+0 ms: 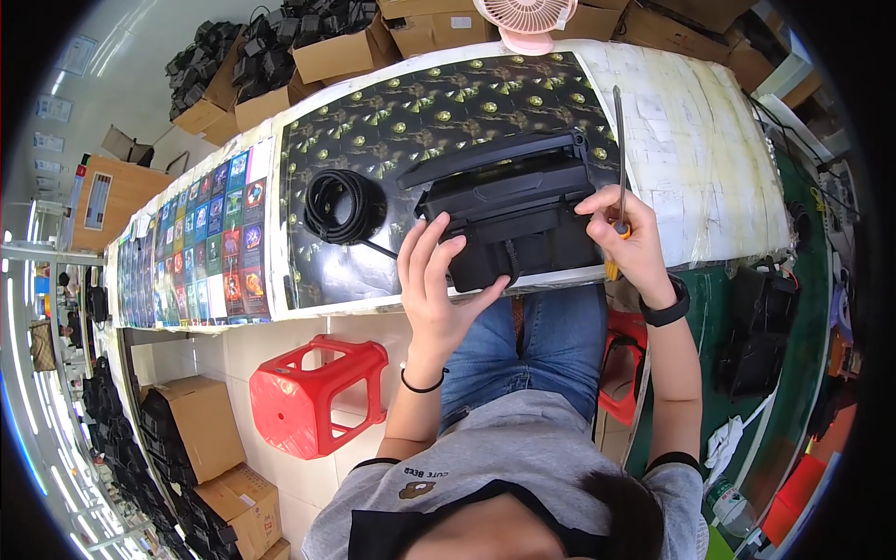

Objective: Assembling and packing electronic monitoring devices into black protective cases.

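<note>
A black plastic device [509, 191] with a raised bar along its far side sits at the table's near edge. My left hand [437, 285] grips its near left side, thumb low at the front edge and fingers on top. In my right hand [637, 245] is a screwdriver [619, 140] with a yellow-orange handle, its long shaft pointing up and away. Fingertips of that hand also touch the device's right side. A coiled black cable [338, 207] lies to the left, with one end running toward the device.
Under the device is a dark patterned mat [392, 112] on a white-covered table [700, 168]. Colourful printed cards [210, 233] cover the left part. A pink fan [525, 23] stands at the far edge. A red stool [299, 401] is below left; cardboard boxes [345, 58] line the back.
</note>
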Demonstrator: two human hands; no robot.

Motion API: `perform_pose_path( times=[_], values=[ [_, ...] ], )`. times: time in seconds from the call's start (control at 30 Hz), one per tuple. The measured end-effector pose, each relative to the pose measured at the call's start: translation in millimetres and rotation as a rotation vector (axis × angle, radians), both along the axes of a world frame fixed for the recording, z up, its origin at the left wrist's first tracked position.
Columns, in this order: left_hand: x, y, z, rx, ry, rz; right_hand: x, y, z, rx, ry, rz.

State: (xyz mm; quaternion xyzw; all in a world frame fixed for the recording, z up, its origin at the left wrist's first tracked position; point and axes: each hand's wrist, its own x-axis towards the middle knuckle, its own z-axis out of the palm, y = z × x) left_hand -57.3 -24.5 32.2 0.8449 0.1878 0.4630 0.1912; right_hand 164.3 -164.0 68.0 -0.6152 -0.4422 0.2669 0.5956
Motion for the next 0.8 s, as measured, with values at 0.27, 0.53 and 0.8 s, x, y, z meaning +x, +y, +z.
perform_pose_path(
  times=[0.27, 0.53, 0.8],
  values=[
    [4.2, 34.0, -3.2, 0.131, 0.053, -0.237, 0.6, 15.3, -11.6, 0.001, -0.057, -0.256],
    [16.0, 66.0, -5.4, 0.127, 0.047, -0.379, 10.5, 50.9, -30.2, 0.052, 0.081, -0.289],
    [25.0, 75.1, 1.9, 0.112, 0.054, -0.303, 25.6, 77.1, -22.0, -0.03, 0.09, -0.222]
  ],
)
